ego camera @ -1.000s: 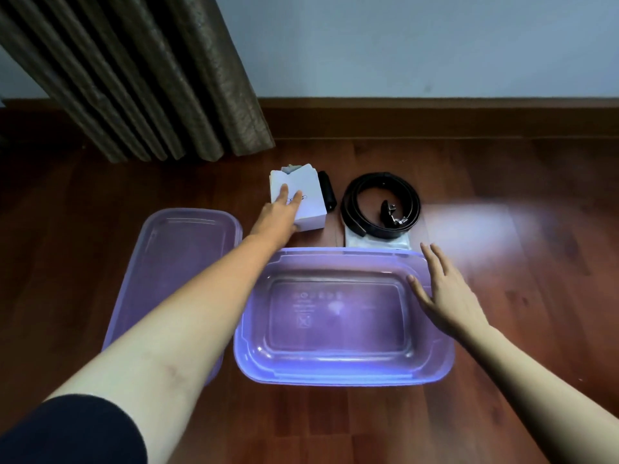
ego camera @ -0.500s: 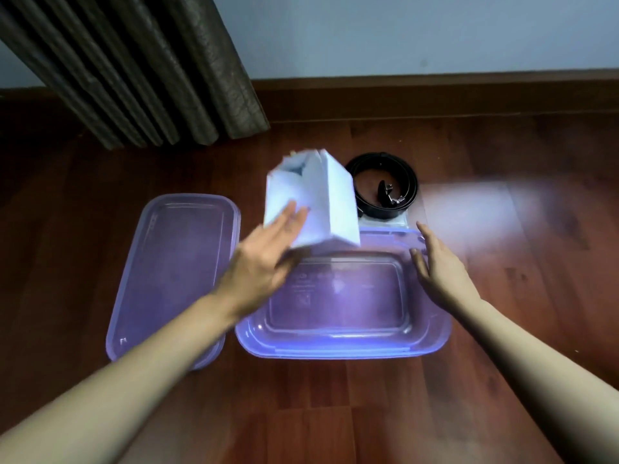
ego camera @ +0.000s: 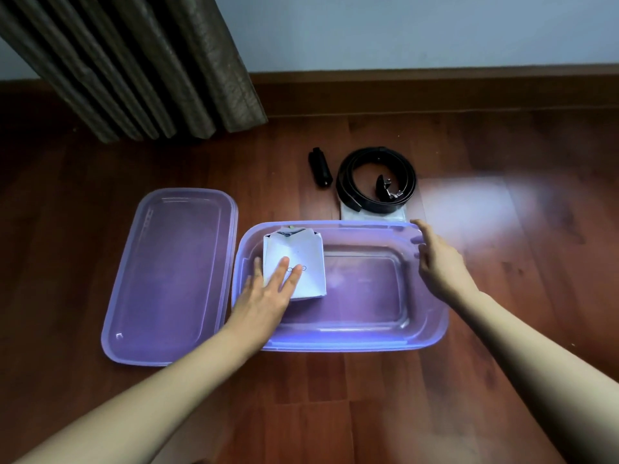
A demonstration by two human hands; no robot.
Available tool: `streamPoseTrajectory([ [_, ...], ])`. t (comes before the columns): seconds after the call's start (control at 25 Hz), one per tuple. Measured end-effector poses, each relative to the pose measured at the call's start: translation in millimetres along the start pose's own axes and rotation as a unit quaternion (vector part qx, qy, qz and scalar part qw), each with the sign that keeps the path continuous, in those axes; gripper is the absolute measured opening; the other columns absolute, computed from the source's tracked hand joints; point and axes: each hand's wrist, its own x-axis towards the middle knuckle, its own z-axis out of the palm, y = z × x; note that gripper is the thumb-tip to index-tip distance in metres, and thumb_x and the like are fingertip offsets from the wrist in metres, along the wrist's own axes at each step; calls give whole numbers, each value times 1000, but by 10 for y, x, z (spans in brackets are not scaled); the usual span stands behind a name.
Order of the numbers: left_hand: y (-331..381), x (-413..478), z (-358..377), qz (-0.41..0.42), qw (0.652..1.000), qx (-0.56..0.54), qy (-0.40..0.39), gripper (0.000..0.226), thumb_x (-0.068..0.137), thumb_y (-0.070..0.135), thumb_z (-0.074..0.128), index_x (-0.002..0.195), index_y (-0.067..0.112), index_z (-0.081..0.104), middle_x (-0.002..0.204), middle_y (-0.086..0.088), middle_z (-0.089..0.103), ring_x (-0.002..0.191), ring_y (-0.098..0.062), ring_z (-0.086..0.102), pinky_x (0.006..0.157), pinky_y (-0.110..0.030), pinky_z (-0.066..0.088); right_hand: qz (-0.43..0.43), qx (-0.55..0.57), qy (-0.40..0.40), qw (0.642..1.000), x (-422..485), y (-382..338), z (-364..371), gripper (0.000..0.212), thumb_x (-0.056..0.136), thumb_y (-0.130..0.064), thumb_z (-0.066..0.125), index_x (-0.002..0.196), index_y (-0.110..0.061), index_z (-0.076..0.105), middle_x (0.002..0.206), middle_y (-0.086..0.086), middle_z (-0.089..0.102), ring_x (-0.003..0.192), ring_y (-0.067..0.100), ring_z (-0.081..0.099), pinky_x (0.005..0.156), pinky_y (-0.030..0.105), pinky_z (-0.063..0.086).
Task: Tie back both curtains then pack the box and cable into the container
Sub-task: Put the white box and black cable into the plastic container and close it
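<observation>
curtain [ego camera: 150, 61] cut off at top; left hand [ego camera: 264, 299] hides box [ego camera: 301, 252] corner; right hand [ego camera: 438, 266] blurry

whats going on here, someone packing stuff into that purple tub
A person is packing a purple container on a wooden floor. Their left hand rests with straight fingers on a white box lying in the container's left end. The right hand is open at the far right rim. The coiled black cable is not yet packed and lies on the floor beyond the container. The lid lies off to the left.
</observation>
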Motion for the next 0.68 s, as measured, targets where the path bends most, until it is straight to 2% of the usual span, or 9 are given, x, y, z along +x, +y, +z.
streamPoseTrajectory([
  [0.12, -76, -49, -64, 18, 1000, -17, -6, 103, 36, 2, 84, 132, 21, 51, 132, -8, 58, 119, -52, 49, 78, -59, 51, 8, 6, 6, 1000, -3, -15, 6, 62, 84, 3, 37, 140, -25, 34, 121, 7, 61, 98, 31, 62, 78, 31, 39],
  [0.2, -103, -60, -198, 19, 991, -125, 42, 82, 56, 22, 70, 134, 23, 47, 139, -7, 52, 132, -44, 37, 93, -57, 43, 7, 3, 11, 1000, -10, -21, 11, 63, 84, 3, 38, 140, -24, 33, 121, 7, 61, 99, 32, 62, 79, 34, 42],
  [0.24, -93, 7, -337, 10, 974, -209, 93, 69, 63, 26, 58, 131, 18, 51, 136, -7, 54, 133, -39, 38, 99, -51, 41, 3, 1, 15, 1000, -15, -21, 12, 63, 84, 3, 38, 140, -24, 33, 122, 7, 61, 99, 34, 61, 80, 36, 43],
  [0.32, -27, 337, -681, -21, 914, -353, 199, 49, 72, 25, 47, 115, 9, 62, 116, -9, 65, 115, -26, 54, 97, -34, 43, 0, 1, 25, 1000, -19, -29, 8, 62, 84, 2, 39, 140, -24, 34, 121, 8, 61, 101, 36, 60, 79, 38, 43],
  [0.36, -9, 591, -848, -57, 888, -413, 196, 38, 76, 23, 48, 108, 9, 64, 105, -8, 67, 101, -21, 58, 90, -28, 44, 2, 0, 28, 1000, -19, -36, 10, 62, 84, 1, 39, 141, -24, 34, 121, 10, 61, 101, 37, 59, 78, 39, 42],
  [0.44, 45, 1225, -1014, -167, 852, -490, 72, 26, 84, 26, 52, 100, 12, 66, 97, -5, 68, 91, -20, 61, 80, -26, 44, 9, -2, 28, 1000, -24, -41, 26, 63, 85, 0, 39, 141, -27, 33, 122, 12, 59, 101, 38, 58, 76, 39, 41],
  [0.52, 188, 1833, -970, -247, 842, -473, -76, 36, 88, 36, 51, 105, 8, 66, 105, -11, 68, 99, -27, 61, 77, -26, 43, 11, -4, 29, 1000, -23, -14, 34, 63, 85, -2, 39, 141, -30, 32, 123, 12, 59, 100, 38, 59, 76, 40, 42],
  [0.6, 391, 2242, -840, -270, 851, -426, -146, 61, 89, 52, 47, 115, -1, 61, 117, -19, 64, 109, -32, 59, 84, -29, 46, 13, 2, 29, 999, -16, 7, 45, 64, 85, -3, 39, 141, -33, 31, 126, 9, 58, 102, 38, 59, 77, 41, 43],
  [0.68, 622, 2455, -741, -273, 867, -386, -155, 81, 84, 64, 49, 126, -6, 48, 129, -20, 55, 119, -33, 53, 93, -32, 44, 14, 7, 30, 999, -10, 15, 51, 64, 86, -5, 40, 141, -36, 30, 129, 7, 56, 104, 37, 59, 80, 42, 45],
])
